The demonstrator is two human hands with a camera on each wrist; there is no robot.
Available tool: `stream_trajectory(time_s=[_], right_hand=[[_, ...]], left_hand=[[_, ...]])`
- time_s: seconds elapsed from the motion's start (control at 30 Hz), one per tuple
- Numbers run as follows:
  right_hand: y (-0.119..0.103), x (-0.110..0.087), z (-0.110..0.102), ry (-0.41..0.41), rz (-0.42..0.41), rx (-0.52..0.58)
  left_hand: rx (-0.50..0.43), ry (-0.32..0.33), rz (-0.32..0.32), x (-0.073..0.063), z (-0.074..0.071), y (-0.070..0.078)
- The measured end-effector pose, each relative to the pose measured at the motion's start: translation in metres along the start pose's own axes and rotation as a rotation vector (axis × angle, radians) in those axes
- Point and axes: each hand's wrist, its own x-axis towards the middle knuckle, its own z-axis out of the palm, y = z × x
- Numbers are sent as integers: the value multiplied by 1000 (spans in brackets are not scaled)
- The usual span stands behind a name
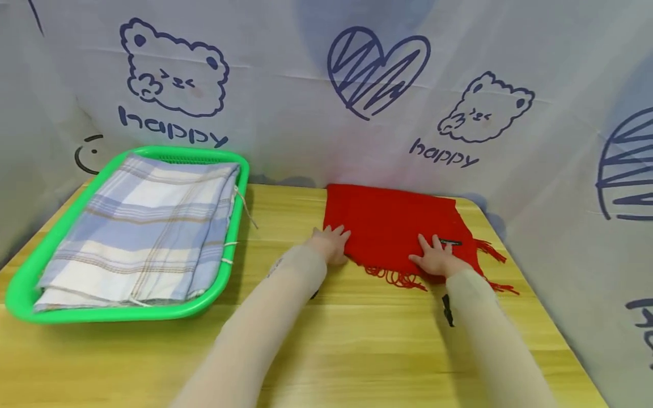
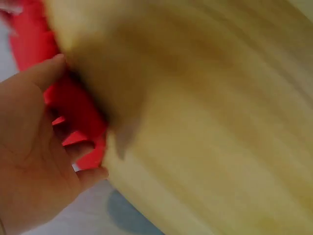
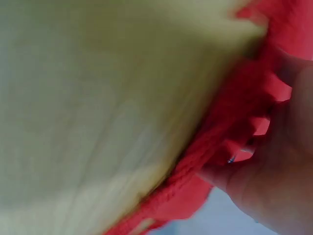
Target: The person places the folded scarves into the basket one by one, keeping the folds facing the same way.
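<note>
A folded red scarf (image 1: pixel 393 221) with fringe lies near the back edge of the wooden table. My left hand (image 1: pixel 331 243) rests at its front left corner with fingers spread. In the left wrist view the thumb and fingertips of the left hand (image 2: pixel 39 152) lie along the scarf's edge (image 2: pixel 73 107). My right hand (image 1: pixel 436 258) lies on the scarf's front right part, fingers spread beside a small dark label (image 1: pixel 451 242). The right wrist view has the right hand (image 3: pixel 269 161) over the red cloth (image 3: pixel 234 107), close to its fringed edge.
On the left stands a green plastic basket (image 1: pixel 244 187) with a folded blue and white plaid cloth (image 1: pixel 148 226) in it. A pale curtain (image 1: pixel 285 102) with bear and heart drawings hangs behind the wooden table (image 1: pixel 367 351) and along its right side.
</note>
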Motion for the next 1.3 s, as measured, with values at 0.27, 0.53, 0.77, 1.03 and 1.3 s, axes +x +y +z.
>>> stream_trajectory(time_s=[0.27,0.53,0.77,1.03,1.3], right_hand=[[-6,-3,9,-30,65,-22],[-3,-6,4,-34,22,-79],[-8,-7,-3,-61,-34,-67],[-13,-7,-8,-101,-89,-28],[-14,-6,-8,-129,-134,24]], left_hand=[[50,37,-22,1,2,10],[141,18,20,-4,-5,24],[120,-8,72,-12,-6,25],[73,-57,86,-18,-5,30],[-15,-145,96,-28,2,38]])
